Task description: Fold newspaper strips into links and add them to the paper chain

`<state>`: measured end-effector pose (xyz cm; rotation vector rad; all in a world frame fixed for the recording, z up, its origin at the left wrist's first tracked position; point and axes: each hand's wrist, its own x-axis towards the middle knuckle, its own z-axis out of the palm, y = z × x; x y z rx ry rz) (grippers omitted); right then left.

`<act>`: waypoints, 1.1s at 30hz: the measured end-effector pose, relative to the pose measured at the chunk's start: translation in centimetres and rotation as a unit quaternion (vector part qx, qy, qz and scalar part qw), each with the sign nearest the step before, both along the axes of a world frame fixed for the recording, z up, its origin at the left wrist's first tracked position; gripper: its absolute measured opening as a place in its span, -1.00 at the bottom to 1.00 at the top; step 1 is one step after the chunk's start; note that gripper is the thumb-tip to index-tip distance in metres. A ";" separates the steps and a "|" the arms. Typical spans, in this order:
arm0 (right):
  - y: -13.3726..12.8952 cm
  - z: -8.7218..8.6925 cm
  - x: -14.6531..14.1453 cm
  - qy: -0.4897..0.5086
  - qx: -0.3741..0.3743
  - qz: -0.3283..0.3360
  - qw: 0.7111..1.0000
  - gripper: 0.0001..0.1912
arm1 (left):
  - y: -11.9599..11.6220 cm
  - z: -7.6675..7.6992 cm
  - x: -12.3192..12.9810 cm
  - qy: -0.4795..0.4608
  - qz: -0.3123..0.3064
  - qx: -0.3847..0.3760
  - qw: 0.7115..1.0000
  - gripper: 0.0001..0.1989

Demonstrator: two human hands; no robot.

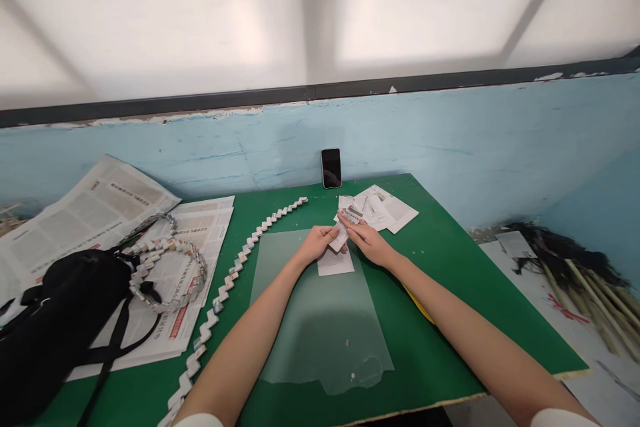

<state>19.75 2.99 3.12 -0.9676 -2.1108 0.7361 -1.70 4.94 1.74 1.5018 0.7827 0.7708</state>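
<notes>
Between my two hands is a small piece of printed newspaper (340,240). My left hand (319,243) pinches its left edge with the thumb on top. My right hand (367,240) lies at its right side, fingers reaching over the paper's upper part. Just below them another newspaper piece (336,264) rests on a translucent plastic sheet (315,327). Several cut newspaper pieces (387,207) lie in a loose pile beyond my right hand. To the left, a long zigzag strip of folded paper (233,277) runs across the green table (450,273).
A phone (331,168) leans upright against the blue wall. Newspaper sheets (115,193), a black bag (75,320) and a coiled folded-paper chain (193,280) occupy the left side. A yellow tape (419,303) is partly under my right forearm. Sticks (595,300) lie beyond the table's right edge.
</notes>
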 end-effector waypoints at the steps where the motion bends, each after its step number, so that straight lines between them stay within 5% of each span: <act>1: 0.1 0.0 0.1 0.016 0.001 -0.013 1.000 -0.43 | 0.0 -0.1 0.1 0.001 0.001 -0.004 1.000 -0.36; 6: 0.4 -0.4 0.4 0.094 -0.010 -0.087 0.992 -0.42 | 0.1 -0.3 0.1 0.001 0.011 -0.018 1.000 -0.38; 16: 0.4 -0.8 0.3 0.168 -0.064 -0.124 0.976 -0.32 | 0.0 -0.2 -0.4 0.042 0.012 -0.013 0.999 -0.37; 22: 0.6 -1.1 0.5 0.145 -0.124 -0.112 0.975 -0.59 | -0.3 0.2 -0.3 0.077 0.009 0.018 0.997 -0.40; 33: 1.2 -1.7 0.8 0.220 -0.142 -0.135 0.956 -0.58 | 0.9 -1.3 -0.1 -0.020 0.196 -0.003 0.980 -0.47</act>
